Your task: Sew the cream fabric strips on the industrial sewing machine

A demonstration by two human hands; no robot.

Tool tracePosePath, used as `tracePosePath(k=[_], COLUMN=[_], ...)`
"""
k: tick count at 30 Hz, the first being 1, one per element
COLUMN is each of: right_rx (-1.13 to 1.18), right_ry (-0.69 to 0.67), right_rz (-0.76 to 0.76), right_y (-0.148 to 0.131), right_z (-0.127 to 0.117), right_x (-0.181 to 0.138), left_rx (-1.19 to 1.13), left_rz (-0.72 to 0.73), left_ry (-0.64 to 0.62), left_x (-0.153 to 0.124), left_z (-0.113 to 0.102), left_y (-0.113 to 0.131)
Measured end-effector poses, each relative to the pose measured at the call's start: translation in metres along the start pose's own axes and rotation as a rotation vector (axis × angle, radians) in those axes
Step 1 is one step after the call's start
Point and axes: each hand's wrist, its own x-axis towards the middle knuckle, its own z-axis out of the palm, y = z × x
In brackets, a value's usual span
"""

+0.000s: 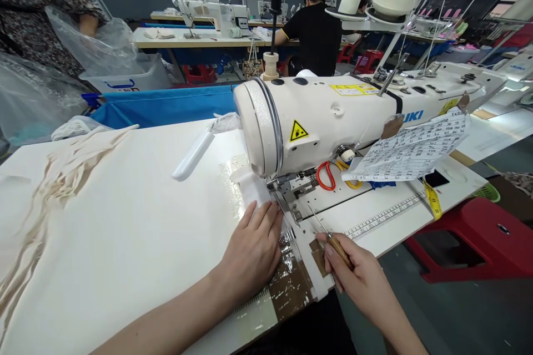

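My left hand (255,238) lies palm down at the needle end of a white sewing machine (316,122), its fingers stretched out over a piece of white fabric (254,187). Clear plastic film (291,266) covers the table under and beside that hand. An awl (339,249) with a wooden handle is gripped in my right hand (358,272), its thin metal tip pointing toward the machine bed. Beneath the machine arm show red-handled scissors (326,176). The needle itself is hidden by the machine head.
Crumpled cream fabric strips (62,183) lie along the table's left side, and a white-handled tool (194,155) lies behind. A handwritten sheet (410,147) hangs from the machine. A yellow tape measure (433,199) and red stool (478,238) are at right. People are beyond the table.
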Motion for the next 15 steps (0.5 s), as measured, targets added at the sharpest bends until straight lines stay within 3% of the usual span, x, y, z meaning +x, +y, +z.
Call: tracePosePath(k=[9, 15], right_rx=[0.027, -0.035], right_ry=[0.014, 0.124], right_rz=[-0.016, -0.071], right_y=[0.0012, 0.0021], right_z=[0.0008, 0.0018], right_x=[0.0008, -0.0019], left_rx=[-0.001, -0.007], left_rz=[0.016, 0.018], left_ry=[0.024, 0.040], left_x=[-0.0004, 0.0001], left_z=[0.0015, 0.0031], left_y=[-0.0005, -0.0020])
